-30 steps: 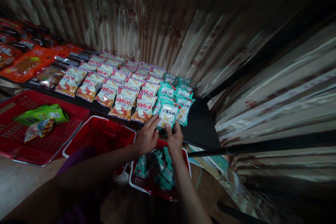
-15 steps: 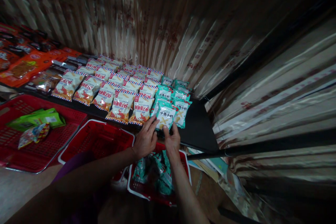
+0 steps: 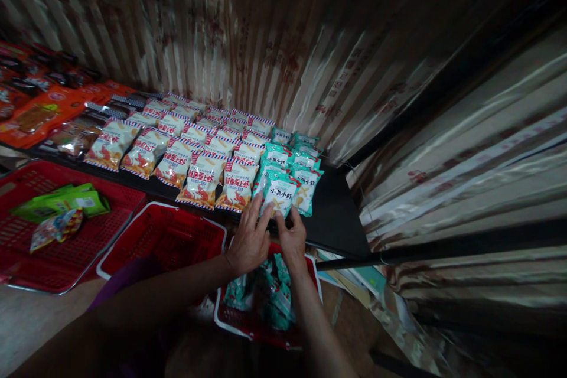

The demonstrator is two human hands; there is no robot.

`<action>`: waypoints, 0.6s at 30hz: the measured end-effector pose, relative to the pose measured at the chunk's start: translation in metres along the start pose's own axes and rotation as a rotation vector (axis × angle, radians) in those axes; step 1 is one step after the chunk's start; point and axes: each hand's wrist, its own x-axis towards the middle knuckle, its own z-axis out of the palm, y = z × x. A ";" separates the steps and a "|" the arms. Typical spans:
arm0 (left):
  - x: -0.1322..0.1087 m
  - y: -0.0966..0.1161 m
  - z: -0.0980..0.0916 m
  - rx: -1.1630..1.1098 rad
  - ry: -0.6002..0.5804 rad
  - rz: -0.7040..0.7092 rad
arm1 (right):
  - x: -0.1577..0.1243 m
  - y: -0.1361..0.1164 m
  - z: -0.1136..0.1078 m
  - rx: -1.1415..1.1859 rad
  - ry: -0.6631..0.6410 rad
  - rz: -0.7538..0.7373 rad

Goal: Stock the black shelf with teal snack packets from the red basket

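Note:
A small green-and-white snack bag point(image 3: 280, 190) leans at the front of a group of matching bags on the black shelf. My left hand point(image 3: 250, 242) touches its lower left corner, fingers stretched out and apart. At the bottom edge, the thumb and fingertips of my right hand point(image 3: 292, 239) rest spread against the same bag. Another green bag point(image 3: 305, 184) stands just to its right. Below my wrists, a red basket point(image 3: 234, 322) with a white rim holds several more green bags point(image 3: 278, 301), partly covered by my arms.
Rows of white-and-orange snack bags point(image 3: 201, 177) fill the shelf point(image 3: 339, 212) to the left, followed by orange packets point(image 3: 48, 112). Two more red baskets stand below; the left one point(image 3: 26, 266) holds green packets point(image 3: 66, 202). Pleated curtain point(image 3: 283, 41) hangs behind, with dark poles point(image 3: 425, 248) at right.
My left hand has shifted slightly, its fingers straighter along the bag's lower left. My right hand has barely moved, and the front green bag stays in place.

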 end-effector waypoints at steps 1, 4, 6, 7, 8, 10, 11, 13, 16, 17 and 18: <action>0.000 0.000 0.000 0.001 -0.006 -0.009 | 0.000 -0.001 0.000 0.014 -0.009 0.003; -0.001 -0.001 0.002 0.001 -0.023 -0.022 | 0.000 -0.002 0.000 0.039 -0.018 0.007; -0.002 -0.003 0.004 0.005 -0.031 -0.006 | 0.001 -0.003 0.000 0.030 -0.023 0.005; -0.002 -0.003 0.004 0.008 -0.033 -0.001 | 0.001 -0.003 -0.001 0.018 -0.026 0.004; -0.002 -0.003 0.004 0.011 -0.034 0.001 | 0.001 -0.003 -0.001 0.005 -0.032 0.003; -0.002 -0.002 0.004 0.015 -0.036 -0.005 | 0.001 -0.003 -0.001 -0.011 -0.041 0.004; -0.002 -0.001 0.004 0.016 -0.036 -0.010 | 0.001 -0.003 -0.002 -0.012 -0.041 0.005; -0.002 0.000 0.003 0.017 -0.037 -0.017 | 0.000 -0.003 -0.002 -0.001 -0.039 0.008; -0.002 0.001 0.002 0.022 -0.037 -0.025 | 0.000 0.000 0.000 -0.003 -0.028 0.016; -0.002 0.001 0.002 0.027 -0.038 -0.026 | 0.000 0.002 0.000 -0.015 -0.027 0.018; -0.002 0.000 0.002 0.034 -0.040 -0.023 | 0.000 0.004 0.000 -0.032 -0.023 0.019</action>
